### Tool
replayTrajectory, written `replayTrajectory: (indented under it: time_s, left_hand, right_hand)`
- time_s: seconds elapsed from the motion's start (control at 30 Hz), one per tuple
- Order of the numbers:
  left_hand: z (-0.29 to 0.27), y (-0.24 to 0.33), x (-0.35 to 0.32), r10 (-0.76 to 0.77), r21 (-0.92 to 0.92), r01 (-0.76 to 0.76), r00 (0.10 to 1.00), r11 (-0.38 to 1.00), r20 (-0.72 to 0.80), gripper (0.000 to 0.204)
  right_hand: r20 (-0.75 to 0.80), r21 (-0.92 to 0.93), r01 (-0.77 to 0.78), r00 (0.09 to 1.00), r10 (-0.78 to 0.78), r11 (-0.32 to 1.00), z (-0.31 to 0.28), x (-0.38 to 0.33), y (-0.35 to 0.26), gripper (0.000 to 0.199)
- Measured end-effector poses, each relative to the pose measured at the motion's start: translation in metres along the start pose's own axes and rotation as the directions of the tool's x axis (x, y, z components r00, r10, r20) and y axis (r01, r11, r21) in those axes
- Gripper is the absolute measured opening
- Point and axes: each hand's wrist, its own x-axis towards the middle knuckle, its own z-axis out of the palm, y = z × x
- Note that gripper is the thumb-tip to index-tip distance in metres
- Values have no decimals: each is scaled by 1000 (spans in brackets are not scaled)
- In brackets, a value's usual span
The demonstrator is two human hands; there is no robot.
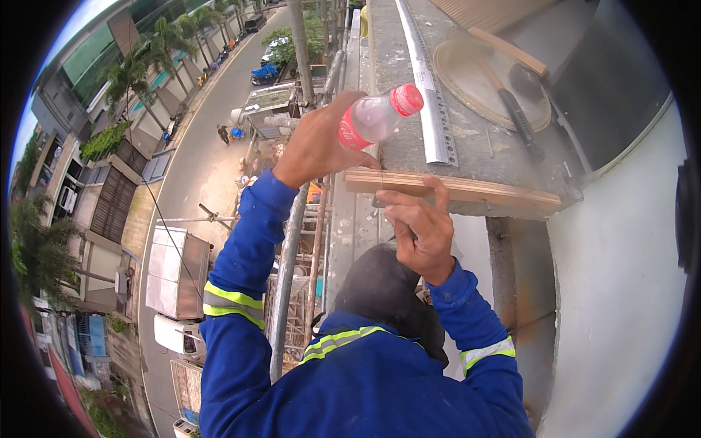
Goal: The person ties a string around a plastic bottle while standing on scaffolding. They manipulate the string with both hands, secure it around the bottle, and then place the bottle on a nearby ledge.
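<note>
My left hand [321,139] is wrapped round a clear plastic bottle [376,120] with a red cap and red label. The bottle tilts, its capped end to the upper right, above the near left corner of a concrete ledge. Along the ledge's near edge lies a layered plywood strip [467,191]. My right hand [420,230] is at this strip, its fingers apart and partly bent, fingertips at the strip's near face. Whether something small sits under those fingertips I cannot make out. A small nail-like piece [488,205] sticks out of the strip further right.
On the concrete ledge [398,146] lie a perforated metal profile [431,109], a round lid [456,69] and a dark-handled tool [515,113]. A white wall [613,255] stands at right. Scaffold pipes [288,270] run along the left, with a street [193,131] far below.
</note>
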Motion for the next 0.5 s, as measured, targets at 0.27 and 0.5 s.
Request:
replayTrajectory:
  time_s: [0.27,0.5]
  left_hand:
    - [1,-1,1,19,-2,-19,1000,1000,-4,93]
    - [-2,-2,-3,-56,-11,57,998,998,37,93]
  right_hand:
    - [18,-7,12,1000,-12,1000,-1,0,0,21]
    - [73,-91,111,992,-104,990,-4,1,-3,18]
